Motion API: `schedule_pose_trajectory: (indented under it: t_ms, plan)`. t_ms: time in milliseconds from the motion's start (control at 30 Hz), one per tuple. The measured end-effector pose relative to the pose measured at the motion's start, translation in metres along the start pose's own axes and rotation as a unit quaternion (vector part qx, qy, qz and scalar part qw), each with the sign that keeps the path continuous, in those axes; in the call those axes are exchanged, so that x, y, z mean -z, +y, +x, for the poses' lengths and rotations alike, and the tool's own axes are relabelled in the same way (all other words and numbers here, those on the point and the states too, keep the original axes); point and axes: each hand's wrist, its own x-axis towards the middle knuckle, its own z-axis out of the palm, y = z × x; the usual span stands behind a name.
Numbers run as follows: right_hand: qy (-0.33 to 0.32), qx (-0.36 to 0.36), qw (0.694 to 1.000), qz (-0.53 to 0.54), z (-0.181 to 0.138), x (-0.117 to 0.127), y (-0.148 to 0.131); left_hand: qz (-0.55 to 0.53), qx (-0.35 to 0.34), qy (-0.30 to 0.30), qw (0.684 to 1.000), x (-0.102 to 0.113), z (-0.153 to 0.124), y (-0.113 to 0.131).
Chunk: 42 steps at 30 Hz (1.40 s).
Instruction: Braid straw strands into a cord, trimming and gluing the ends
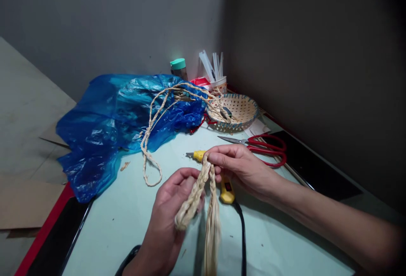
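My left hand (168, 217) is closed around a thick pale straw braid (194, 198) near its folded lower end. My right hand (236, 164) pinches the top bend of the same braid, where it doubles over. A loose tail of unbraided straw (212, 233) hangs down from that bend toward me. Under my right hand lies a yellow glue gun (226, 189) with a black cord (242, 233) running off the near edge.
A thinner braided cord (151, 140) loops over a crumpled blue plastic bag (117, 115). A woven basket (236, 113), red scissors (263, 147), a cup of glue sticks (217, 73) and a green-capped jar (178, 68) stand at the back by the wall.
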Motion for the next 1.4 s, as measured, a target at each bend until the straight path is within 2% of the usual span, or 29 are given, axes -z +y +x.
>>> schedule_pose_trajectory:
  t_ms: [133, 267, 333, 467, 667, 767, 867, 967, 1100, 1233, 1300, 1400]
  plan:
    - [0.006, 0.000, 1.000, 0.011, 0.000, -0.002, 0.003, 0.106, -0.098, 0.039, 0.989, 0.000, 0.000, -0.002]
    - [0.000, -0.015, 1.000, 0.018, -0.002, -0.005, 0.005, 0.196, -0.191, 0.066, 0.960, -0.003, -0.005, -0.001]
    - [-0.003, -0.026, 0.999, 0.024, -0.003, -0.008, 0.006, 0.234, -0.260, 0.077, 0.934, -0.003, -0.007, -0.001]
    - [-0.008, -0.044, 0.998, 0.040, -0.005, -0.012, 0.005, 0.316, -0.394, 0.086, 0.859, 0.003, -0.007, 0.000]
    - [-0.048, -0.068, 0.995, 0.060, -0.006, -0.012, 0.006, 0.390, -0.486, 0.009, 0.782, 0.014, -0.004, 0.010]
    - [-0.070, -0.093, 0.992, 0.040, -0.007, -0.012, 0.009, 0.394, -0.536, 0.043, 0.745, 0.011, -0.006, 0.013]
    - [-0.089, -0.111, 0.989, 0.032, -0.010, -0.014, 0.013, 0.397, -0.549, 0.126, 0.725, 0.004, -0.008, 0.013]
    - [-0.094, -0.111, 0.989, 0.032, -0.011, -0.016, 0.015, 0.423, -0.533, 0.159, 0.715, 0.001, -0.010, 0.013]
    - [-0.087, -0.120, 0.988, 0.030, -0.011, -0.017, 0.017, 0.487, -0.545, 0.160, 0.664, 0.008, -0.010, 0.011]
    - [-0.088, -0.128, 0.988, 0.019, -0.010, -0.017, 0.016, 0.551, -0.542, 0.126, 0.622, 0.020, -0.010, 0.009]
    - [-0.096, -0.133, 0.986, 0.018, -0.011, -0.016, 0.014, 0.575, -0.540, 0.115, 0.604, 0.022, -0.010, 0.009]
    - [-0.123, -0.150, 0.980, 0.038, -0.013, -0.016, 0.011, 0.605, -0.554, 0.112, 0.561, 0.021, -0.011, 0.011]
